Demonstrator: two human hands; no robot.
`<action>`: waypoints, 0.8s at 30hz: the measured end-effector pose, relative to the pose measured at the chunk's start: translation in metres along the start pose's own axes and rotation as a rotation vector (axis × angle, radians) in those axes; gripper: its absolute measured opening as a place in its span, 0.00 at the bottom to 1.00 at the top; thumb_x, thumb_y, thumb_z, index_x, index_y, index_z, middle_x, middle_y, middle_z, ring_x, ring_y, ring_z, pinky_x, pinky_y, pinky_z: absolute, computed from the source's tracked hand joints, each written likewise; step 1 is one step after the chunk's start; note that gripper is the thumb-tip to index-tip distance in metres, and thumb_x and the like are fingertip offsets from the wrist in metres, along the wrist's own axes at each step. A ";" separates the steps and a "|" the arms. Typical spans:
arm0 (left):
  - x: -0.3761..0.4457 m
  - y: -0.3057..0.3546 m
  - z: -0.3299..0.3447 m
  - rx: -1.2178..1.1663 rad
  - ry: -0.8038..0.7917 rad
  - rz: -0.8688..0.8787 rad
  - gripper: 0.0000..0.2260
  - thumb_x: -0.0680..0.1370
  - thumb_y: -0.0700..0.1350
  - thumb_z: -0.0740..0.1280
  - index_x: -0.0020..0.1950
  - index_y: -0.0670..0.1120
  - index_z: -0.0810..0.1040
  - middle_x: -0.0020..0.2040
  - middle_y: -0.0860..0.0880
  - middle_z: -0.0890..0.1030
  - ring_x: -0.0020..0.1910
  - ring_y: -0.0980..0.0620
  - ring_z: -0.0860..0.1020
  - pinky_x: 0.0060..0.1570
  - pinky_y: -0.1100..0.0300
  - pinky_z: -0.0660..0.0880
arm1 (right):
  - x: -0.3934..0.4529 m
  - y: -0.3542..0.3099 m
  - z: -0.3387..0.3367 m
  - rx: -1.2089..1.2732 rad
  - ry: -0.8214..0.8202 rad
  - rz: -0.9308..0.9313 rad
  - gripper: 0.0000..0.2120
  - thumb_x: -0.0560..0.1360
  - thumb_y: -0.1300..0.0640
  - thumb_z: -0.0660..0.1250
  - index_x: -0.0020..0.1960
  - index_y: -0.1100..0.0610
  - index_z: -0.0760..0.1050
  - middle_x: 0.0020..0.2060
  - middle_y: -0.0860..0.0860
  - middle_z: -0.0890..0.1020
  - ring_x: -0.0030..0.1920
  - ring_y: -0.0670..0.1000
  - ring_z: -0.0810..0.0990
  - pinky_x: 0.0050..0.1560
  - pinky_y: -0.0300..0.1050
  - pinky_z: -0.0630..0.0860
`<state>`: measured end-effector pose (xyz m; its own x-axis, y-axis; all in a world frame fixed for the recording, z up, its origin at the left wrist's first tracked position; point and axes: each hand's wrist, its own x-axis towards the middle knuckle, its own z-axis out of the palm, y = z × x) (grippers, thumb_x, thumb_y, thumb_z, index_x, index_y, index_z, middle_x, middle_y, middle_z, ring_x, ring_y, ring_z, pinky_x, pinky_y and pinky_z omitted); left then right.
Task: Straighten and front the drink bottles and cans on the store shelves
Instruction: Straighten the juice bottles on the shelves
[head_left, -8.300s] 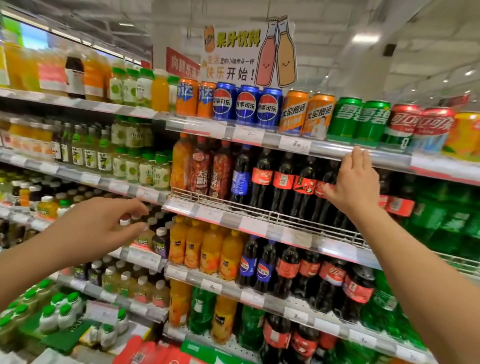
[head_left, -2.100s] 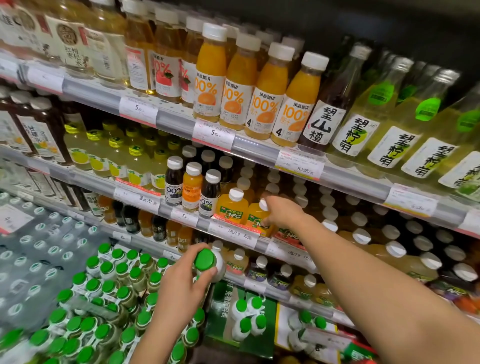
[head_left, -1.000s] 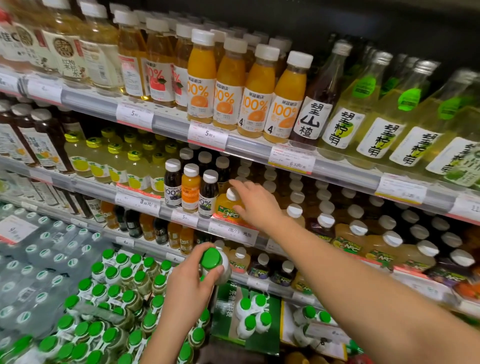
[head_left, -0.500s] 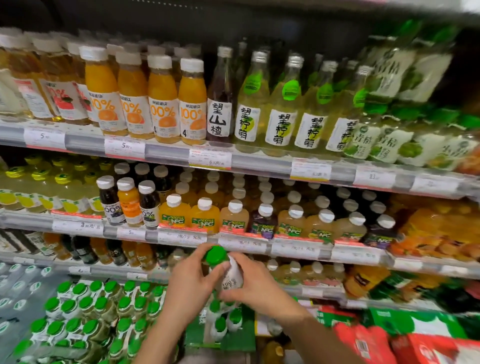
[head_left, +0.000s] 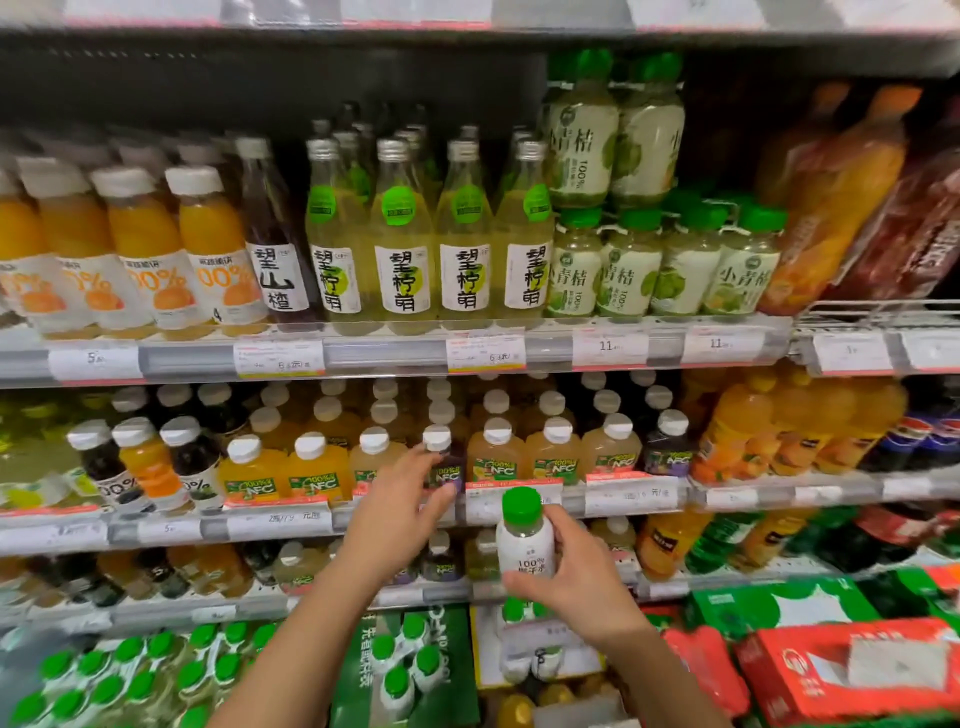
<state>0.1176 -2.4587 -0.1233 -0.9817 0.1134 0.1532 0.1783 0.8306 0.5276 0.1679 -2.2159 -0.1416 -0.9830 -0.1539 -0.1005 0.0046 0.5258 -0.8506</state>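
Green-capped white bottle (head_left: 524, 540) upright in right hand (head_left: 582, 582) grip, left hand (head_left: 400, 512) beside

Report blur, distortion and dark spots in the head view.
Head view: wide-angle bending tilts the large orange bottles at right; edges smear, so the orange juice bottles at left blur; the recess above is dark; the centre is sharper, with the green-capped white bottle in the right hand.
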 end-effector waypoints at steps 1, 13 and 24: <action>0.009 -0.003 0.003 0.094 -0.003 -0.011 0.26 0.83 0.59 0.61 0.79 0.51 0.65 0.81 0.50 0.61 0.78 0.47 0.62 0.74 0.50 0.63 | -0.001 0.003 -0.007 0.004 0.009 0.012 0.27 0.67 0.48 0.81 0.60 0.38 0.72 0.51 0.37 0.83 0.52 0.38 0.82 0.51 0.38 0.77; 0.032 0.025 0.006 0.346 -0.031 0.037 0.30 0.81 0.55 0.64 0.81 0.52 0.60 0.81 0.49 0.60 0.78 0.47 0.62 0.73 0.52 0.68 | -0.009 0.011 -0.061 0.042 0.106 0.019 0.27 0.65 0.48 0.82 0.59 0.38 0.73 0.50 0.34 0.83 0.50 0.37 0.82 0.53 0.42 0.80; 0.060 0.162 -0.032 0.623 0.141 0.579 0.31 0.69 0.55 0.71 0.72 0.50 0.75 0.72 0.47 0.76 0.69 0.44 0.76 0.63 0.47 0.76 | -0.002 -0.065 -0.170 0.028 0.397 -0.283 0.31 0.63 0.38 0.81 0.63 0.38 0.73 0.57 0.37 0.80 0.56 0.36 0.79 0.55 0.40 0.77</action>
<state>0.0894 -2.3344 -0.0020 -0.7224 0.5772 0.3807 0.5384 0.8150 -0.2141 0.1388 -2.1075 0.0011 -0.9404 0.0459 0.3369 -0.2738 0.4854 -0.8303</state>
